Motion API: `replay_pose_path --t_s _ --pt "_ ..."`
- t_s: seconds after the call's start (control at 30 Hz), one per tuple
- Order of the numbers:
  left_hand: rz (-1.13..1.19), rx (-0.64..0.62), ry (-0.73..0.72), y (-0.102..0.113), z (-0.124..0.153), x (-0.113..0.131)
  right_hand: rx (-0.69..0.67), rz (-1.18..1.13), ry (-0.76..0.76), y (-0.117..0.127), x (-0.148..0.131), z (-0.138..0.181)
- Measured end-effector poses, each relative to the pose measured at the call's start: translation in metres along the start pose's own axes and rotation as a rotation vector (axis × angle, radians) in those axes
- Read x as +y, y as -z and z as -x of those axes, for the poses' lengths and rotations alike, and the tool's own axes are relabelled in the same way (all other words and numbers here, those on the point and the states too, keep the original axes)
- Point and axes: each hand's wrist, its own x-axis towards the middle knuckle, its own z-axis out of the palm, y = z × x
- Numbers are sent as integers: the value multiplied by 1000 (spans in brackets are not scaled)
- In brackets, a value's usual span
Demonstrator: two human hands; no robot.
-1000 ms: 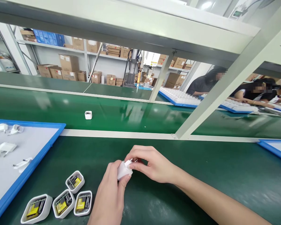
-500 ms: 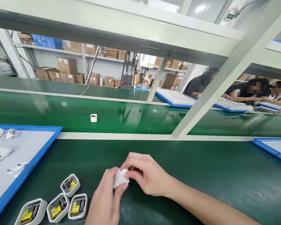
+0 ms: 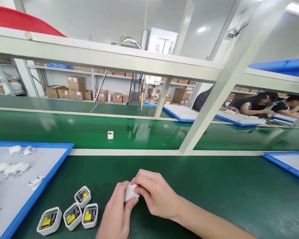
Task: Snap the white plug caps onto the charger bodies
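Over the green tabletop (image 3: 214, 196), left hand (image 3: 118, 215) and right hand (image 3: 155, 196) together gripped a small white charger shell (image 3: 130, 193); four open shells (image 3: 72, 215) lay just left, near a blue-rimmed tray (image 3: 40, 192).

head cam | worn on person | faces forward-down | hands near, workbench beyond

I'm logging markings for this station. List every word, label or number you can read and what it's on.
"SONIC": running vertically on the white machine housing behind the frame; the letters before it are cut off.
Cartons on the far shelves: labels too small to read.
Yellow parts in the open shells: no legible print.
Shell in both hands: no marking visible.
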Motion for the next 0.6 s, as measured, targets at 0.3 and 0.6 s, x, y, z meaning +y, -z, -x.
replay_pose_path --t_s 0.3,0.6 --pt "-31 -249 71 9 -3 21 -275 63 -12 23 -9 16" --pt "-137 -261 90 12 -6 24 -285 -191 -287 4 1 26"
